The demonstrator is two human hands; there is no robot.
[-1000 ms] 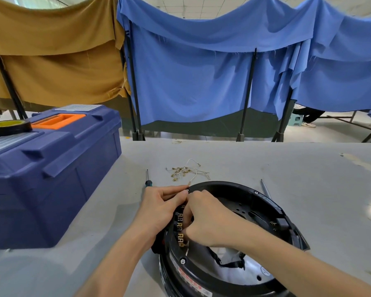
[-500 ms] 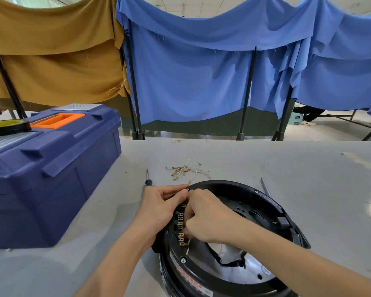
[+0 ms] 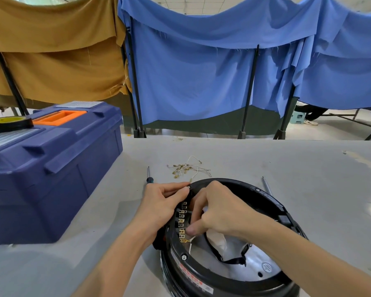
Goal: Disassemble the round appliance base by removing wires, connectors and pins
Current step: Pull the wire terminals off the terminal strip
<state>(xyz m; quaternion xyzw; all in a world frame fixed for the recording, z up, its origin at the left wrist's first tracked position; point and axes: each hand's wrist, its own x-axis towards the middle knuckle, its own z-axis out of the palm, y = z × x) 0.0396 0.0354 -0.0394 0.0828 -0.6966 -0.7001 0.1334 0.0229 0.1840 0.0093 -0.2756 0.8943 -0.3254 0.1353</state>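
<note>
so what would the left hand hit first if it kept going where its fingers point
The round base, at the rim, which the left hand seems to grip; just beyond it, the right hand, though depth is unclear.

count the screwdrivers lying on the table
2. The left screwdriver lies just beyond the left hand. The right screwdriver lies right of the round base, its handle hidden behind the rim. Others may be hidden behind the toolbox.

Glossy black plastic base (image 3: 272,203), brass-coloured metal terminals (image 3: 183,219); matt grey table (image 3: 287,166)
</note>
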